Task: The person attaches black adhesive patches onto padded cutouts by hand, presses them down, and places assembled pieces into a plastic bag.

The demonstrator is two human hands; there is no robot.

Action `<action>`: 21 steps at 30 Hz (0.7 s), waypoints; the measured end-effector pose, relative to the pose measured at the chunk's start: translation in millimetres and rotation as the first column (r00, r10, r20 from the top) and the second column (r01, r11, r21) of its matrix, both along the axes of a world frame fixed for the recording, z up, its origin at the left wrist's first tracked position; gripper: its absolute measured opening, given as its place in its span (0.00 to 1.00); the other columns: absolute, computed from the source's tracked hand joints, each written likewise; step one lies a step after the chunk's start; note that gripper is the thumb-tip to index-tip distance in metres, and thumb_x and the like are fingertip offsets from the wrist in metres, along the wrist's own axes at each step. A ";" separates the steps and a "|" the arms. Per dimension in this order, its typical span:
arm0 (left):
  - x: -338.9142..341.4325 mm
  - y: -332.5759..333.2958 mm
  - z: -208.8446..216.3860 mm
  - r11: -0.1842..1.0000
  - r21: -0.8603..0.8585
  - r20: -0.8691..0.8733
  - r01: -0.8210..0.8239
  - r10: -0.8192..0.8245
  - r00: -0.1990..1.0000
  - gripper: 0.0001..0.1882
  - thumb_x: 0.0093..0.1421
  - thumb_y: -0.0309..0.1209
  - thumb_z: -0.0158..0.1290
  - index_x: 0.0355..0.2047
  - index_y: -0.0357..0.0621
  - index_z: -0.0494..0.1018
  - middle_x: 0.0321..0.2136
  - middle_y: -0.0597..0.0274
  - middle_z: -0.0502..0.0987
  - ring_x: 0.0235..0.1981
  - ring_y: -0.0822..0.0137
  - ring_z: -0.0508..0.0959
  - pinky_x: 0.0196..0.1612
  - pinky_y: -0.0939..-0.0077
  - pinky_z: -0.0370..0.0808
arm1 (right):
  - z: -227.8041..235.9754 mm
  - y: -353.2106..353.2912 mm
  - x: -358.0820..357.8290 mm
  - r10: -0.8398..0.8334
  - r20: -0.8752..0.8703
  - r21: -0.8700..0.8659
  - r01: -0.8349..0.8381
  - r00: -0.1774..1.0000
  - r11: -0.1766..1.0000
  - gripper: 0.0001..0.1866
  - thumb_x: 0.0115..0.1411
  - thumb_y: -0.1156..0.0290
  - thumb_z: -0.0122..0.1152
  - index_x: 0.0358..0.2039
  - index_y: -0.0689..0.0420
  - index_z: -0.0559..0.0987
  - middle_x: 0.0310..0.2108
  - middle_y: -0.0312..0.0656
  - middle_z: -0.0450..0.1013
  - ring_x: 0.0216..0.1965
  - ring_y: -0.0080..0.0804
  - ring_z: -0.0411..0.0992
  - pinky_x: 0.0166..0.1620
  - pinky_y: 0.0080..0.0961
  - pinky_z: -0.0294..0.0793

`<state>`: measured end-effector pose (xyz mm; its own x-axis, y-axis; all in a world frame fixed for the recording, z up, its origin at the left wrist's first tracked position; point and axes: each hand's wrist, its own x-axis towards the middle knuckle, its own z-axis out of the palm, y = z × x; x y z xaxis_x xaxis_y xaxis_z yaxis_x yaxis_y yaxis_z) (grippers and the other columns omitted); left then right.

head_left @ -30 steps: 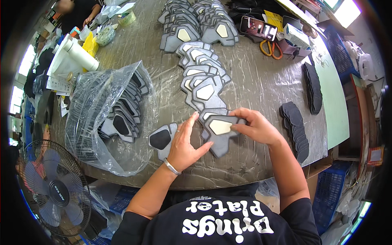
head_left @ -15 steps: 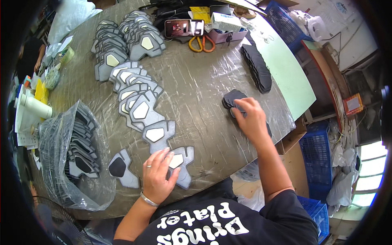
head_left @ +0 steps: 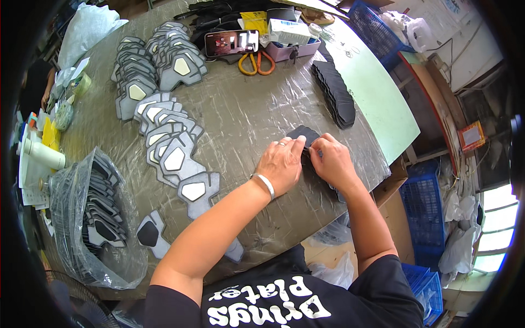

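Both my hands meet at a small stack of flat black pieces (head_left: pixel 304 133) on the right part of the table. My left hand (head_left: pixel 278 168), wearing a ring and a bracelet, grips the stack's left edge with fingers close together. Against its right side, my right hand (head_left: pixel 332 162) pinches the black pieces between thumb and bent fingers; the fingertips are partly hidden. Under my left forearm lies a grey shaped panel (head_left: pixel 235 250), mostly covered. Beyond the forearm, a grey panel with a white patch (head_left: pixel 193 191) ends an overlapping row of similar panels (head_left: pixel 174 158).
A clear plastic bag (head_left: pixel 128 262) of grey panels stands at left, beside a panel with a dark patch (head_left: pixel 146 234). More panels (head_left: pixel 135 90) are heaped at the far left. Orange-handled scissors (head_left: pixel 257 63), a phone (head_left: pixel 232 42) and a long black stack (head_left: pixel 334 94) lie farther back.
My left hand has left the nearest white-patched panel and moved right to the black stack. My right hand stays there, its fingers now pinched closer together. The view has shifted slightly.
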<state>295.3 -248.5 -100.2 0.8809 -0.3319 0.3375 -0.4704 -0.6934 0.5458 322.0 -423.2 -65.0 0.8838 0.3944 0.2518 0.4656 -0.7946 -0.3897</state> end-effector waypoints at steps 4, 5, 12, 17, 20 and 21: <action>5.9 -4.1 -1.6 0.999 -0.006 0.132 0.037 -0.035 0.991 0.29 0.52 0.25 0.54 0.56 0.39 0.63 0.44 0.48 0.76 0.49 0.51 0.75 0.51 0.59 0.69 | -12.4 -26.5 20.3 -0.093 -0.440 0.383 0.280 0.893 0.880 0.10 0.57 0.72 0.62 0.29 0.68 0.81 0.23 0.43 0.78 0.25 0.26 0.76 0.31 0.23 0.73; 4.8 -5.2 -1.8 0.999 0.001 0.130 0.036 -0.036 0.991 0.30 0.52 0.25 0.54 0.56 0.38 0.63 0.43 0.48 0.76 0.48 0.51 0.76 0.51 0.59 0.69 | -13.7 -32.1 23.0 -0.091 -0.484 0.408 0.316 0.870 0.856 0.10 0.58 0.71 0.61 0.30 0.68 0.81 0.25 0.42 0.78 0.27 0.26 0.77 0.32 0.23 0.74; 4.2 -8.7 -3.7 0.999 -0.009 0.089 0.041 -0.040 0.995 0.29 0.55 0.26 0.53 0.58 0.39 0.62 0.43 0.48 0.76 0.48 0.51 0.76 0.51 0.59 0.70 | -23.2 -80.0 40.0 0.064 -0.497 0.865 0.500 0.865 -0.042 0.10 0.63 0.69 0.60 0.38 0.64 0.79 0.36 0.40 0.78 0.37 0.26 0.76 0.43 0.30 0.79; -5.1 -7.8 11.4 0.959 -0.282 0.057 -0.034 0.052 0.997 0.22 0.59 0.30 0.56 0.53 0.39 0.68 0.42 0.48 0.76 0.47 0.52 0.77 0.49 0.63 0.72 | 13.9 -42.0 2.4 -0.358 -0.296 0.843 0.418 0.886 0.338 0.06 0.63 0.73 0.60 0.32 0.62 0.80 0.34 0.39 0.77 0.34 0.22 0.73 0.40 0.21 0.73; -37.0 -3.5 45.9 0.777 -0.626 -0.071 -0.071 0.035 0.997 0.17 0.58 0.32 0.62 0.44 0.37 0.74 0.41 0.50 0.78 0.41 0.61 0.80 0.43 0.70 0.76 | 20.6 9.7 -41.5 -0.299 0.254 0.576 0.104 0.920 0.810 0.02 0.56 0.82 0.62 0.29 0.61 0.78 0.34 0.44 0.78 0.35 0.32 0.76 0.40 0.26 0.75; -52.1 -0.5 49.6 0.623 -0.764 -0.232 -0.170 -0.019 0.972 0.15 0.59 0.31 0.62 0.43 0.36 0.74 0.39 0.54 0.79 0.38 0.67 0.79 0.41 0.74 0.76 | 25.2 27.8 -57.0 -0.214 0.364 0.494 0.007 0.907 0.869 0.05 0.52 0.84 0.65 0.29 0.61 0.79 0.34 0.46 0.77 0.34 0.37 0.77 0.39 0.27 0.76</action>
